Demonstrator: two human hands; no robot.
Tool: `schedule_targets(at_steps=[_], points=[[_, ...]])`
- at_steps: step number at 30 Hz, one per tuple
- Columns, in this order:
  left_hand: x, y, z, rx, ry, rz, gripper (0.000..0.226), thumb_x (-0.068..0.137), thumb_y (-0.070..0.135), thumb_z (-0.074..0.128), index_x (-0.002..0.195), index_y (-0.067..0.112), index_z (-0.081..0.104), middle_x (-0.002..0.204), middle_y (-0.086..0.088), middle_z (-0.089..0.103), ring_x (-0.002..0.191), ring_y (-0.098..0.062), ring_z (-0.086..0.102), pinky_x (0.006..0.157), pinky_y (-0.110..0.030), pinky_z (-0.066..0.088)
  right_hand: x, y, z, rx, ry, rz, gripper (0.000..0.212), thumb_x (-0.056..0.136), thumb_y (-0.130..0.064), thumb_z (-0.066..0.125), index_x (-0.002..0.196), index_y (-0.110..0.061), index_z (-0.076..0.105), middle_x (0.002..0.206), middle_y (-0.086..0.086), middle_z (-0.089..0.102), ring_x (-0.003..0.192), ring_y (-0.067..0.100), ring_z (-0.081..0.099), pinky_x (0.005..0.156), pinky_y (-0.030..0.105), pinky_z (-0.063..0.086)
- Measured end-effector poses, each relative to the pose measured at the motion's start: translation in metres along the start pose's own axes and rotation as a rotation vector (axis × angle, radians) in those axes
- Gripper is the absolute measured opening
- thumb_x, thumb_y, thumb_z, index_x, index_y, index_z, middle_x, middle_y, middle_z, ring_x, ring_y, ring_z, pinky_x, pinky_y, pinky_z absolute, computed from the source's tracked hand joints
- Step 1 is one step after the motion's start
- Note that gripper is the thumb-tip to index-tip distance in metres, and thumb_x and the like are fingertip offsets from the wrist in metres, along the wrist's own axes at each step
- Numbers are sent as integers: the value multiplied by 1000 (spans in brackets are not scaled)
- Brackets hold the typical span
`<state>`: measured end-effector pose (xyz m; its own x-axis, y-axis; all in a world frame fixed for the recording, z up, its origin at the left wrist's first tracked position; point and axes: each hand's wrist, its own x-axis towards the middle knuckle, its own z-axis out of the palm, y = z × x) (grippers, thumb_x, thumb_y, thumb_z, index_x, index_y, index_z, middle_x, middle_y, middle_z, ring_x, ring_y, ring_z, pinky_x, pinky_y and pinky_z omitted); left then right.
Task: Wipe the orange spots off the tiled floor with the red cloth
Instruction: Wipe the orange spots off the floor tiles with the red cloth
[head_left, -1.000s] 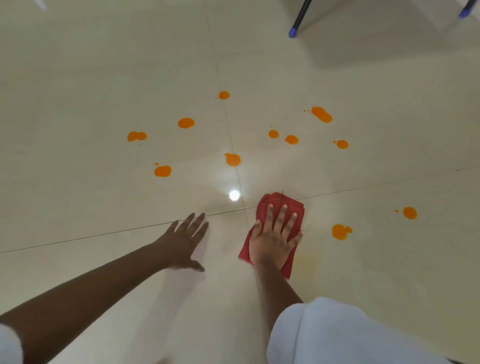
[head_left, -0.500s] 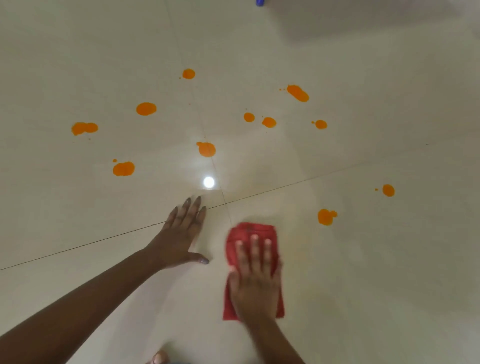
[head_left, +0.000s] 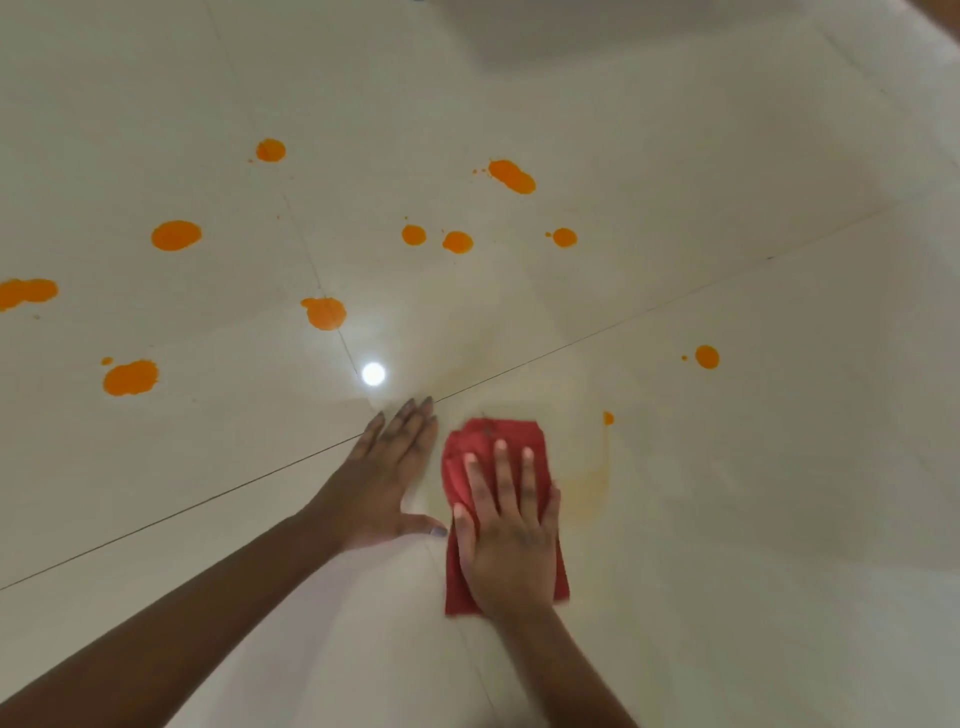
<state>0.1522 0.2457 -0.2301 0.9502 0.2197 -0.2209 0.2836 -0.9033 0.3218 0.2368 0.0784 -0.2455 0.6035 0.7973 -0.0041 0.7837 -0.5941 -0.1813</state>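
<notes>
The right hand (head_left: 506, 540) is pressing flat and open on the red cloth (head_left: 491, 441), the left hand (head_left: 387, 478) is bracing open on the floor (head_left: 753, 519); the faint orange smear (head_left: 592, 478) likely wants firmer overlapping strokes.

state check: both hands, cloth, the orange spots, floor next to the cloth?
red cloth: bunched, flat on the floor, under the right hand.
right hand: open, fingers spread, pressing the cloth.
left hand: open, palm flat on bare tile, beside the cloth.
orange spots: many unwiped, wet-looking.
small orange drop: partly smeared, faint streak trailing down.
tiled floor: glossy, pale orange haze right of the cloth.
</notes>
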Motion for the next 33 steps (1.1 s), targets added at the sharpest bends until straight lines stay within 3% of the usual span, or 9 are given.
schedule_targets(at_steps=[3, 7, 9, 13, 16, 20, 23, 28, 33], points=[[14, -5, -2, 29, -13, 2, 118, 64, 88, 30, 145, 6, 5, 153, -11, -6, 139, -18, -16, 111, -36, -7, 72, 42, -8, -59, -2, 31, 55, 90, -44, 30, 143, -29, 34, 152, 4, 31, 140, 31, 25, 108, 60, 22], [17, -5, -3, 42, -55, 16, 119, 64, 90, 27, 145, 6, 4, 154, -11, -5, 140, -19, -15, 111, -37, -7, 69, 121, -16, -32, 50, 456, 63, 87, -49, 15, 146, -28, 27, 155, 6, 23, 143, 30, 15, 110, 57, 14], [17, -5, -2, 51, -58, -16, 119, 64, 90, 27, 145, 6, 5, 154, -11, -3, 140, -20, -12, 111, -37, -6, 24, 101, -16, -47, 141, 609, 61, 88, -44, 24, 144, -21, 33, 151, 12, 31, 140, 36, 24, 106, 60, 25], [18, -6, 0, 47, -79, -18, 118, 63, 90, 25, 145, 7, 5, 154, -11, -1, 141, -22, -9, 111, -37, -4, -9, 9, -1, -7, 80, 259, 58, 87, -43, 36, 143, -24, 37, 151, 9, 31, 140, 35, 24, 108, 58, 24], [19, -6, 0, 51, -66, 3, 118, 63, 89, 27, 145, 7, 6, 154, -11, 0, 141, -21, -9, 111, -35, -6, 54, 36, -7, -20, 44, 113, 55, 89, -44, 34, 142, -28, 36, 151, 5, 33, 140, 32, 26, 107, 59, 22], [19, 3, -5, 10, -55, -7, 118, 62, 89, 29, 145, 8, 8, 154, -9, 2, 141, -18, -10, 110, -30, -11, 52, 130, -15, -104, 229, 545, 56, 86, -43, 33, 137, -24, 46, 144, 11, 43, 133, 35, 37, 102, 60, 31], [31, 28, -1, 19, -71, 108, 114, 65, 88, 32, 146, 10, 10, 155, -4, -2, 141, -22, -6, 112, -35, -8, -16, 106, -14, -68, 251, 790, 57, 86, -39, 35, 139, -19, 41, 145, 15, 41, 132, 39, 37, 98, 61, 35], [60, 60, 15, 78, -67, 228, 115, 65, 88, 30, 146, 9, 8, 154, 0, -18, 141, -22, -7, 111, -35, -6, -10, 92, -13, -36, 71, 287, 55, 90, -45, 34, 143, -29, 35, 151, 6, 33, 139, 32, 26, 107, 58, 26], [69, 62, 13, 74, -105, 223, 115, 65, 88, 32, 146, 10, 8, 154, -1, -14, 141, -22, -9, 110, -31, -12, -3, 209, -34, -56, 102, 726, 63, 87, -49, 18, 144, -26, 33, 153, 8, 28, 141, 32, 21, 109, 57, 22]])
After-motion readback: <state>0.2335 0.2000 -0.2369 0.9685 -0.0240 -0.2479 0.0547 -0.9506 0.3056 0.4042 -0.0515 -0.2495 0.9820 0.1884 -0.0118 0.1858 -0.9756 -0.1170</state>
